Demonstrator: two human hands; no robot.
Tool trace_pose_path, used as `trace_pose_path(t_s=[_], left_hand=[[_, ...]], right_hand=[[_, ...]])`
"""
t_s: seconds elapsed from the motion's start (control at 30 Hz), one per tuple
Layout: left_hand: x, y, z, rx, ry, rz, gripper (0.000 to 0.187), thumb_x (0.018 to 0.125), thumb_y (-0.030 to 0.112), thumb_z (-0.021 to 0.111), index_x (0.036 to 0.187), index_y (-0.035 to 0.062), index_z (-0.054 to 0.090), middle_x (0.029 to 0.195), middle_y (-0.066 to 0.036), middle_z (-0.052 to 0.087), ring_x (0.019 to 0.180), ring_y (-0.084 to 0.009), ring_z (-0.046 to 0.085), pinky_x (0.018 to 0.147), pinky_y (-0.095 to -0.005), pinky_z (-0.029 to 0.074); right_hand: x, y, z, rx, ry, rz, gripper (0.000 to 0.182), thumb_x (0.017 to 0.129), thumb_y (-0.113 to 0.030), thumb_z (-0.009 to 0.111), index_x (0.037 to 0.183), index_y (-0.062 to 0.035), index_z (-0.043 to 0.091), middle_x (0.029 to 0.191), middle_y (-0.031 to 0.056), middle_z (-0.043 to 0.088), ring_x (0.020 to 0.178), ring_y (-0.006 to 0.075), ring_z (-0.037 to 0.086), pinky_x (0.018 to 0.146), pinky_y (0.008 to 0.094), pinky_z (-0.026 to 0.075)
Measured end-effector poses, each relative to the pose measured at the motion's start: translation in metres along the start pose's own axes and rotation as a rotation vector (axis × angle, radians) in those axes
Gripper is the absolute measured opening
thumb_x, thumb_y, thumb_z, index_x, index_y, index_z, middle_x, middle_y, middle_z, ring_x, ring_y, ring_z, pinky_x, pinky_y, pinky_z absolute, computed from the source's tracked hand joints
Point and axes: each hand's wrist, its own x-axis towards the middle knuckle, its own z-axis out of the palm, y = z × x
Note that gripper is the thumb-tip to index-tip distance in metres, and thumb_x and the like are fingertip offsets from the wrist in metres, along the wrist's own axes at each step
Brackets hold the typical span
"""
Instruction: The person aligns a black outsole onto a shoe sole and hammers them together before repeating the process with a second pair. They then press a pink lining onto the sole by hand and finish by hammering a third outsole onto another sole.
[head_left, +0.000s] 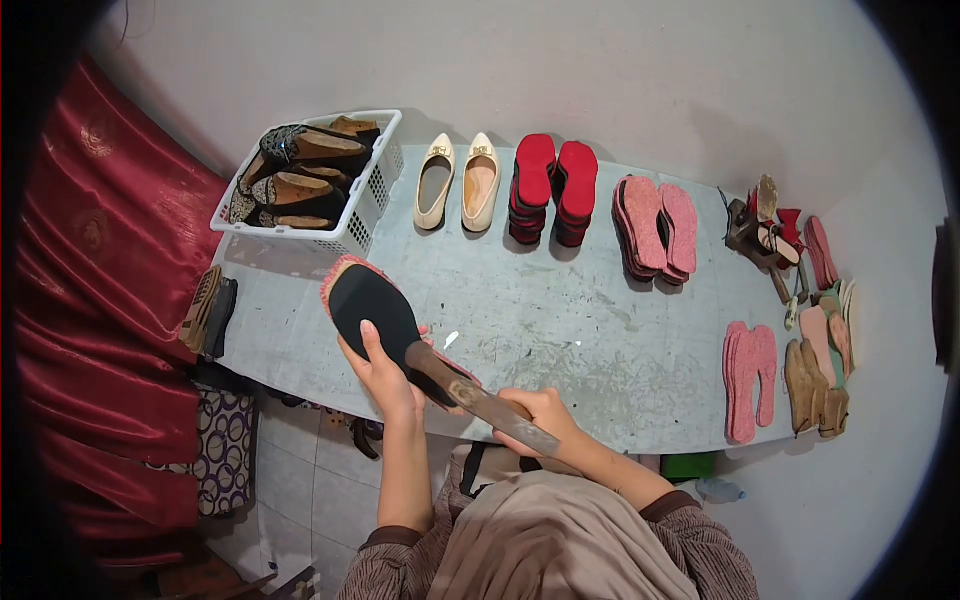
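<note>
My left hand [385, 375] grips a black sole [370, 300] with a pink fuzzy edge, thumb flat on its dark face and fingers underneath. The sole is raised over the table's front left, tilted. Across its lower part lies a long, brown, bar-like tool [480, 405], worn and greyish at its near end. My right hand [540, 420] is closed around this tool near that end, with part of the fingers hidden behind it.
On the table [480, 285] stand a white basket [385, 170] of shoes, cream flats [480, 185], stacked red soles [536, 170], and pink soles [640, 225]. More pink soles [742, 375], brown shoe forms [803, 380] and tools lie right. A red curtain [100, 300] hangs left.
</note>
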Motion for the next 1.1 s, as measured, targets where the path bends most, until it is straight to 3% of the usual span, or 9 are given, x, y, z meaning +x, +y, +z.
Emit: trace_pose_path(t_s=[0.17, 0.37, 0.5, 0.57, 0.63, 0.67, 0.8, 0.93, 1.1], left_hand=[[0.003, 0.004, 0.000, -0.034, 0.011, 0.038, 0.046, 0.092, 0.033, 0.048, 0.128, 0.0120, 0.029, 0.095, -0.013, 0.054, 0.066, -0.0239, 0.061, 0.052, -0.0343, 0.051], [0.008, 0.007, -0.005, -0.067, -0.015, -0.065, 0.042, 0.092, 0.034, 0.047, 0.124, 0.0112, 0.031, 0.096, -0.013, 0.054, 0.068, -0.0245, 0.061, 0.053, -0.0356, 0.051], [0.019, -0.012, -0.008, -0.065, -0.127, -0.135, 0.042, 0.092, 0.033, 0.048, 0.123, 0.0121, 0.031, 0.091, -0.014, 0.054, 0.069, -0.0248, 0.060, 0.054, -0.0356, 0.051], [0.022, -0.013, -0.014, -0.134, -0.093, -0.225, 0.039, 0.091, 0.029, 0.049, 0.119, 0.0052, 0.036, 0.093, -0.016, 0.056, 0.071, -0.0264, 0.060, 0.059, -0.0356, 0.051], [0.025, -0.018, -0.025, -0.398, -0.210, -0.489, 0.039, 0.090, 0.030, 0.049, 0.109, -0.0040, 0.043, 0.092, -0.019, 0.057, 0.076, -0.0265, 0.059, 0.066, -0.0365, 0.051], [0.025, -0.020, -0.028, -0.409, -0.188, -0.516, 0.037, 0.090, 0.025, 0.048, 0.108, -0.0080, 0.046, 0.102, -0.021, 0.056, 0.090, -0.0277, 0.058, 0.082, -0.0363, 0.049], [0.021, -0.034, -0.021, -0.317, -0.172, -0.454, 0.046, 0.091, 0.031, 0.050, 0.117, -0.0060, 0.043, 0.114, -0.016, 0.050, 0.111, -0.0276, 0.049, 0.098, -0.0407, 0.039], [0.007, -0.031, -0.020, -0.466, -0.220, -0.627, 0.053, 0.089, 0.041, 0.052, 0.116, -0.0035, 0.044, 0.110, -0.012, 0.052, 0.109, -0.0253, 0.050, 0.095, -0.0439, 0.041], [0.013, -0.034, -0.018, -0.426, -0.115, -0.552, 0.047, 0.088, 0.045, 0.051, 0.103, 0.0016, 0.044, 0.087, -0.008, 0.054, 0.081, -0.0243, 0.055, 0.080, -0.0432, 0.049]], right_hand=[[0.000, 0.000, 0.003, -0.115, 0.022, 0.019, 0.019, 0.069, -0.019, 0.064, 0.084, -0.0077, 0.062, 0.059, 0.0151, 0.058, 0.056, 0.0342, 0.058, 0.051, 0.0358, 0.046], [-0.008, 0.009, 0.002, 0.141, -0.101, 0.083, 0.020, 0.067, -0.017, 0.062, 0.085, -0.0092, 0.062, 0.062, 0.0154, 0.059, 0.057, 0.0354, 0.058, 0.053, 0.0374, 0.047], [-0.006, 0.007, 0.006, -0.163, 0.040, 0.104, 0.021, 0.067, -0.018, 0.063, 0.086, -0.0091, 0.063, 0.064, 0.0165, 0.059, 0.060, 0.0368, 0.059, 0.055, 0.0389, 0.047], [-0.004, 0.006, 0.003, -0.182, 0.021, 0.139, 0.022, 0.068, -0.019, 0.063, 0.087, -0.0088, 0.063, 0.064, 0.0173, 0.060, 0.061, 0.0373, 0.059, 0.056, 0.0391, 0.048], [-0.007, 0.007, 0.003, 0.003, 0.013, 0.177, 0.026, 0.067, -0.019, 0.065, 0.091, -0.0085, 0.064, 0.067, 0.0190, 0.060, 0.063, 0.0372, 0.060, 0.057, 0.0379, 0.048], [-0.008, 0.007, 0.003, 0.003, 0.009, 0.179, 0.026, 0.067, -0.019, 0.065, 0.091, -0.0085, 0.064, 0.067, 0.0190, 0.060, 0.063, 0.0372, 0.060, 0.057, 0.0379, 0.048], [-0.003, 0.007, 0.001, -0.026, 0.037, 0.215, 0.030, 0.066, -0.017, 0.066, 0.094, -0.0064, 0.063, 0.069, 0.0195, 0.061, 0.064, 0.0358, 0.061, 0.058, 0.0368, 0.048], [-0.004, 0.001, -0.005, -0.033, -0.002, 0.243, 0.029, 0.066, -0.018, 0.067, 0.093, -0.0056, 0.063, 0.067, 0.0185, 0.061, 0.062, 0.0352, 0.061, 0.057, 0.0365, 0.048], [-0.008, 0.002, -0.013, -0.063, 0.003, 0.070, 0.024, 0.067, -0.018, 0.066, 0.088, -0.0062, 0.062, 0.062, 0.0158, 0.059, 0.058, 0.0344, 0.059, 0.054, 0.0355, 0.047]])
